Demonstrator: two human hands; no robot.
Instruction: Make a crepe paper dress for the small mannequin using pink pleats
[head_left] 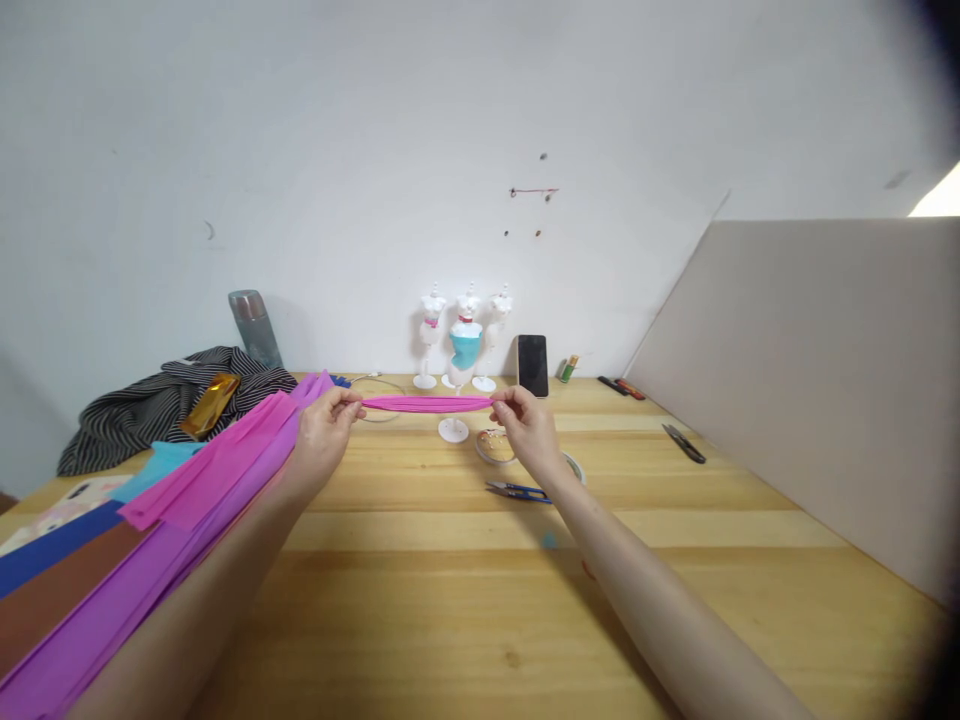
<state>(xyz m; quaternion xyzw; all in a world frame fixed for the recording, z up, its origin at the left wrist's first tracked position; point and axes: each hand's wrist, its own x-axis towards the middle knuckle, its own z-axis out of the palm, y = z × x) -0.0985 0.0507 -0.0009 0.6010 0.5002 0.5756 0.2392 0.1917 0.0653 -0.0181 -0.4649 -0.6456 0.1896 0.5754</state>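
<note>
A narrow gathered strip of bright pink paper or thin fabric (426,404) is stretched level between my hands. My left hand (328,428) pinches its left end, and the fingers of my right hand (528,428) pinch the right end. Behind the strip stand three small white mannequins. The middle mannequin (466,345) wears a turquoise wrap and a dark red neck band; the left one (430,335) has a pink band round it, and the right one (498,335) looks bare. Below my right hand lie blue-handled thread snips (519,491).
Pink and purple sheets (217,470) lie on the left beside a striped cloth (180,405) and a bottle (255,328). A phone (532,365) leans on the wall. Dark snips (683,443), pens (621,387) and a pale panel (810,380) are at right. A tape roll (495,447) sits mid-table.
</note>
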